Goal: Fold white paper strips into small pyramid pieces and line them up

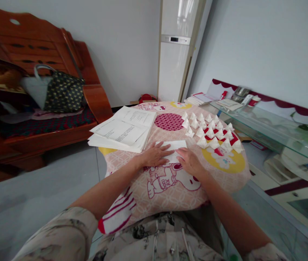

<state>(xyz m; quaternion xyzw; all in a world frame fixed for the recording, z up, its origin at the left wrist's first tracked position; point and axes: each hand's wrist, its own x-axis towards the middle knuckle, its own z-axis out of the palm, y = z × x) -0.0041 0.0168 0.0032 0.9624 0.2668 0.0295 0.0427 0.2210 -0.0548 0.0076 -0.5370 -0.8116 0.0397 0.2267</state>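
Note:
A small white sheet of paper (180,144) lies on the cloth-covered table in front of me, partly hidden under both hands. My left hand (155,155) rests flat on its left part with the fingers spread. At the paper's right side is my right hand (189,161), its fingers bent and held close together, the tips on the paper. Whether a fold runs under the fingers I cannot tell. Several folded white paper pieces (214,143) with pointed tops stand in rows to the right. Left of my hands lies a stack of printed sheets (126,127).
A pink patterned tablecloth (170,195) covers the table. At the right is a glass-topped cabinet (268,127) with cups and papers on it. A wooden bench (94,101) holding bags (64,92) stands at the left, and a tall white air conditioner (174,65) behind.

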